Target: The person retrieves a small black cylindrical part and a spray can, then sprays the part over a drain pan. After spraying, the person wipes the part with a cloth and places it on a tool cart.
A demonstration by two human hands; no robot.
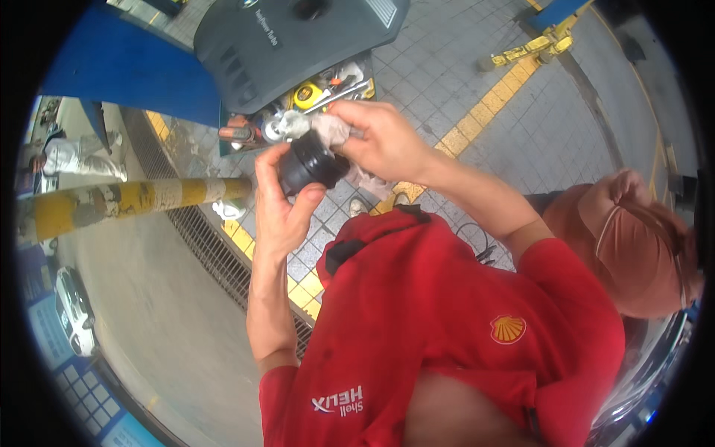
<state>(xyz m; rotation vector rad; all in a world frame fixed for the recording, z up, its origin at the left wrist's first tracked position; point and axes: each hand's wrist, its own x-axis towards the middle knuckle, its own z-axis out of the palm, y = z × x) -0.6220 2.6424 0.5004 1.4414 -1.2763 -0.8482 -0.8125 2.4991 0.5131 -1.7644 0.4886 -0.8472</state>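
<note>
A black, ribbed cylindrical part [310, 163], perhaps a plastic filter-housing cap, lies in my left hand [282, 204], whose fingers and thumb hold it from its left and lower sides. My right hand [385, 139] pinches a crumpled, soiled pale cloth or tissue [334, 129] at the upper right of that part; some of it hangs below the hand. Just beyond both hands is a tray of tools [224, 148] with a yellow tape measure [308, 95], a metal rod-like tool and an orange-and-grey tool [239, 133]. A dark grey engine cover [279, 50] rests over the tray's far side.
A yellow-and-white striped post [134, 201] stands at left beside a floor grating [209, 248]. Another person in a brownish-red shirt [631, 257] is close at my right. A blue panel [128, 67] is at upper left, and a yellow lift arm [525, 50] lies at upper right.
</note>
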